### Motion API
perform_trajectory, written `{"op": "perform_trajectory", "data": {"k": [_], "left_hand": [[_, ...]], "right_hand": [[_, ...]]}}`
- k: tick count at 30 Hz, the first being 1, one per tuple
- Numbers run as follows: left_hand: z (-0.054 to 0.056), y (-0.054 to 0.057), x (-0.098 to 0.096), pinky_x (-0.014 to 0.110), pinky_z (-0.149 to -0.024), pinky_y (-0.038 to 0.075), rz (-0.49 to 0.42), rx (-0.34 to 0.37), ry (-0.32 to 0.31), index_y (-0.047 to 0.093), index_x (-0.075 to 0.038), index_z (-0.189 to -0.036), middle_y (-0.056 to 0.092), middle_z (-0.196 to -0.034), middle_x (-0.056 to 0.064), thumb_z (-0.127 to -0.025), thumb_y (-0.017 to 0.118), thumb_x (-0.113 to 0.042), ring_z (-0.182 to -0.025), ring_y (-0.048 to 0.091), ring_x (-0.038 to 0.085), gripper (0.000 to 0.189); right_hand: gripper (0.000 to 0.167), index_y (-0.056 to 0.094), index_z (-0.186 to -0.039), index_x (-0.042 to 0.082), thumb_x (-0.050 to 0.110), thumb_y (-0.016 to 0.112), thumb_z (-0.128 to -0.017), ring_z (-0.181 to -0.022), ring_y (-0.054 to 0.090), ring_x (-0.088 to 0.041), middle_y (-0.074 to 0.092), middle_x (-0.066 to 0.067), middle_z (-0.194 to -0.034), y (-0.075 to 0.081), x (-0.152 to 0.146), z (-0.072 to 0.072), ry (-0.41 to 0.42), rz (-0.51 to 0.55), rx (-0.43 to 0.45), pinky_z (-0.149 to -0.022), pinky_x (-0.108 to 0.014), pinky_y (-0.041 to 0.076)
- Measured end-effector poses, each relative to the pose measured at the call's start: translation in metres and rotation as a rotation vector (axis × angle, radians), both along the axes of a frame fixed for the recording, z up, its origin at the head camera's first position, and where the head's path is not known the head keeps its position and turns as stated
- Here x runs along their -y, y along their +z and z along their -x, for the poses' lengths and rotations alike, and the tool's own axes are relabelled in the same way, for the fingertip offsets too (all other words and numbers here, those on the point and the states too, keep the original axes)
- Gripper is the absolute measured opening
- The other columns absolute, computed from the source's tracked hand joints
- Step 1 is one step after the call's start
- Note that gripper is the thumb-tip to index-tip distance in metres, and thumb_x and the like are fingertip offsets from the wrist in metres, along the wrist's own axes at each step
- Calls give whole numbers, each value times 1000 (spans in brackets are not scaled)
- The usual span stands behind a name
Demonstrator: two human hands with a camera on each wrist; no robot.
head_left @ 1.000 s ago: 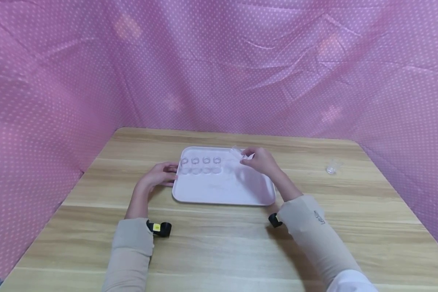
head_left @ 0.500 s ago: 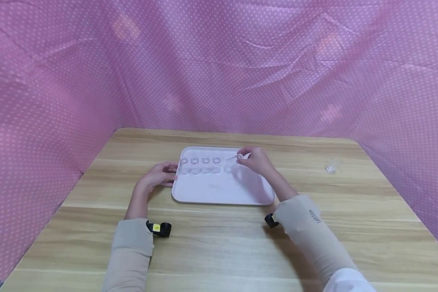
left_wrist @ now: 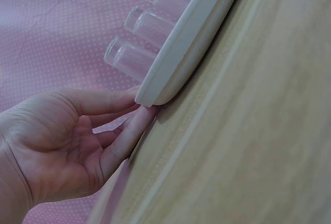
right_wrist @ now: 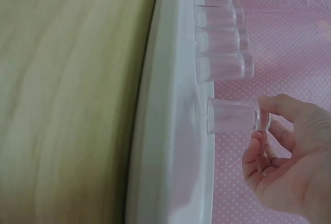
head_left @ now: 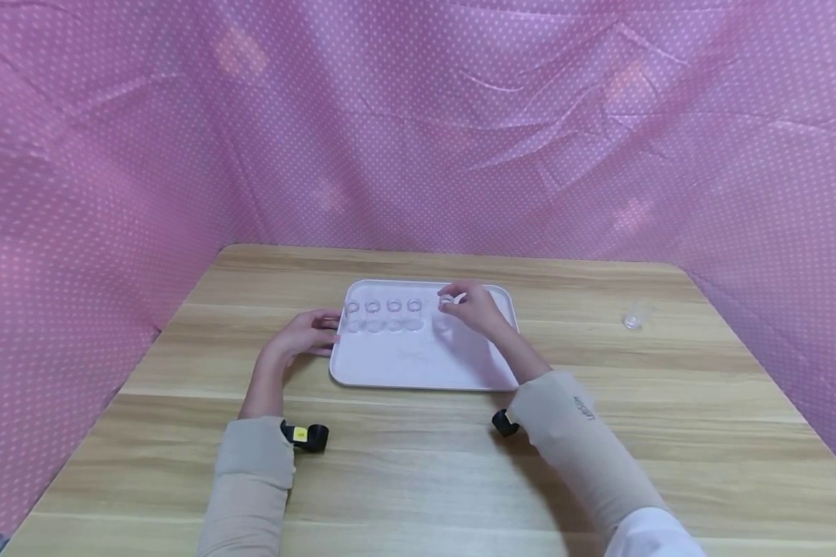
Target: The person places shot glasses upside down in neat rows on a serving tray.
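My right hand pinches a clear shot glass by its thick base between thumb and fingers. That glass is upside down, its wide mouth towards the white tray; whether the mouth touches the tray I cannot tell. Several matching shot glasses stand base up in a row along the tray's far left part. At the tray's left end, my left hand grips the rim, with the thumb on it and a finger against the underside.
Another clear glass stands on the wooden table, right of the tray. Pink dotted cloth hangs behind the table and along both sides.
My right hand has moved left over the tray, turning the glass from tilted to upside down beside the row. My left hand has stayed at the tray's edge.
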State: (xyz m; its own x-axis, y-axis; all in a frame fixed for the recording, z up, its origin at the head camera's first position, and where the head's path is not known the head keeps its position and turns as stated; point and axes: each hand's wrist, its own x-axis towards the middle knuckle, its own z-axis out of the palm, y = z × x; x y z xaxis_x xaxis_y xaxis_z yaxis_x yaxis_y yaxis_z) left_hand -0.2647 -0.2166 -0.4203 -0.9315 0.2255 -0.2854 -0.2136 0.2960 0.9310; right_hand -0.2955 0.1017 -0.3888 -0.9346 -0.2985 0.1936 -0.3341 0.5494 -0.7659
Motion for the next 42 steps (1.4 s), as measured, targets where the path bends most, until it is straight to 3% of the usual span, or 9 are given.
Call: {"op": "perform_trajectory", "data": {"k": [9, 20, 32, 42], "left_hand": [[-2, 3, -2, 34, -81, 53, -10, -6, -5, 35, 0, -138, 41, -131, 22, -87, 57, 2, -110, 49, 33, 55], [-3, 2, -2, 34, -80, 53, -5, -2, 5, 35, 0, -138, 42, -130, 22, -87, 57, 1, -109, 50, 33, 55], [-3, 2, -2, 33, -80, 53, -3, 1, 7, 36, 0, -138, 42, -130, 22, -87, 57, 1, -109, 50, 33, 54], [-2, 2, -2, 33, -81, 53, -18, -8, 0, 35, 1, -138, 41, -130, 23, -87, 57, 2, -108, 50, 32, 56]], "right_hand": [[25, 66, -103, 1, 8, 69, -80, -84, 55, -25, 62, -11, -103, -4, 7, 0, -19, -29, 16, -71, -30, 49], [26, 67, -104, 2, 9, 69, -80, -74, 53, -19, 59, -10, -98, -7, 15, -1, -20, -50, 37, -59, -24, 46], [26, 67, -104, 5, 10, 69, -79, -78, 55, -21, 57, -10, -98, -5, 20, -2, -25, -75, 42, -62, -26, 48], [36, 62, -113, 4, 24, 67, -83, -87, 56, -26, 59, -14, -106, 6, 1, -2, -43, -86, 37, -68, -31, 50]]}}
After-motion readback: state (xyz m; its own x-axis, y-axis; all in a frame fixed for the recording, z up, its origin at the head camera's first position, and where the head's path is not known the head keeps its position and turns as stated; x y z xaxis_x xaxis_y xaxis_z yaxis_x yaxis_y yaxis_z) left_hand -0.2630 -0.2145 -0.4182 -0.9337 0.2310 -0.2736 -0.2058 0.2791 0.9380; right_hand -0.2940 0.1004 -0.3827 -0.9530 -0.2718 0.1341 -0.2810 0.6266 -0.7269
